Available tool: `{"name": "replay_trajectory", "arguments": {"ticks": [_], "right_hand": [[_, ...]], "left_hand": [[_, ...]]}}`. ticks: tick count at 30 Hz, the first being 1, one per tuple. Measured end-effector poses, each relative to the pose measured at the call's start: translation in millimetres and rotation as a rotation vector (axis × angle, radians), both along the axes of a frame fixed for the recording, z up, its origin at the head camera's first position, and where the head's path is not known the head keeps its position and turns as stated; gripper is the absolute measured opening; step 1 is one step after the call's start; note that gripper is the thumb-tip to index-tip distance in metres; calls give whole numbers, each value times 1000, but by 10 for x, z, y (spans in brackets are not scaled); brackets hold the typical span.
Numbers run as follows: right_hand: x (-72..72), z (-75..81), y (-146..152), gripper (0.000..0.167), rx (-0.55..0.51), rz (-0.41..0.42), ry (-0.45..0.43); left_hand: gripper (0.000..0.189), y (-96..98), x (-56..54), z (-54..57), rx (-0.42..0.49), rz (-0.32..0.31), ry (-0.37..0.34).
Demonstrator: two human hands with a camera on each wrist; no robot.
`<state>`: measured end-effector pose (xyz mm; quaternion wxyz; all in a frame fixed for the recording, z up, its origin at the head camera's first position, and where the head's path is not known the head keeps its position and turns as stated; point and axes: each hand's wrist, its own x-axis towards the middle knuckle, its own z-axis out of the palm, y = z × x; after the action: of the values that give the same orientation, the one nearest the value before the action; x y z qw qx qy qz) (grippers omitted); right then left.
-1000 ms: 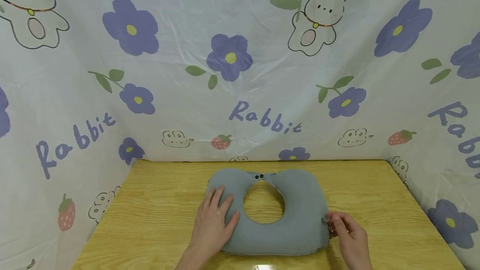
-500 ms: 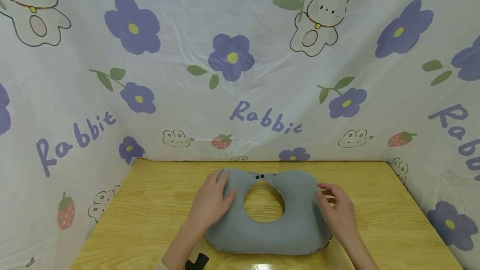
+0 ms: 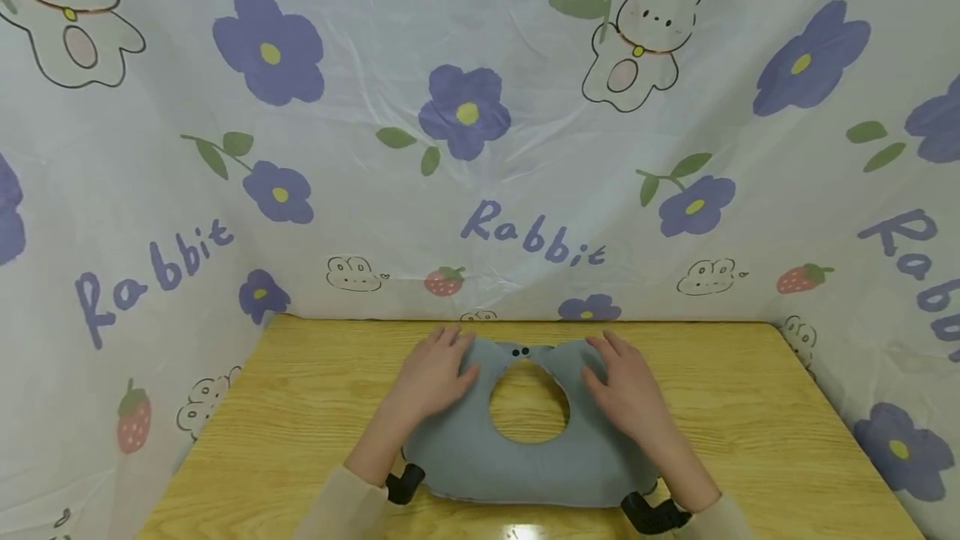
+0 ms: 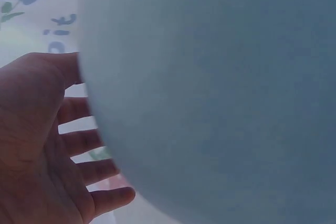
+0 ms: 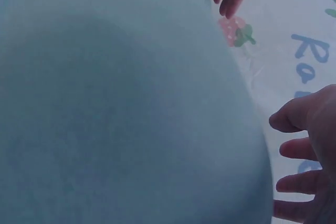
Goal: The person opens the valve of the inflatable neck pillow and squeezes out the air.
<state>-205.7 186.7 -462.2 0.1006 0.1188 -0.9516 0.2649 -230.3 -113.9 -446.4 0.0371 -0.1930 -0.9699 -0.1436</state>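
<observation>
Plump grey-blue U-shaped pillow with two black dots

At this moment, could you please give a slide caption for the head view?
Left hand and right hand at opposite sides of a grey-blue neck pillow on a wood-grained table.

The grey, round-holed cloth cushion looked matt, the flat, yellow wood-grain table glossy toward its near edge.
</observation>
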Motion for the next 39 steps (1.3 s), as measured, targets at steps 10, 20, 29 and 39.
{"name": "replay_trajectory", "arguments": {"ticks": [10, 20, 29, 39], "right_hand": [[-73, -126, -67, 54, 161, -6, 4], [-66, -189, -61, 56, 211, 5, -76], [-66, -249, -54, 55, 240, 16, -54], [-74, -282, -47, 54, 238, 24, -41]], "left_hand": [[56, -8, -30, -161, -56, -6, -22], [56, 22, 6, -228, -60, -16, 21], [57, 25, -1, -279, -53, -17, 14], [56, 40, 1, -305, -66, -14, 16]]}}
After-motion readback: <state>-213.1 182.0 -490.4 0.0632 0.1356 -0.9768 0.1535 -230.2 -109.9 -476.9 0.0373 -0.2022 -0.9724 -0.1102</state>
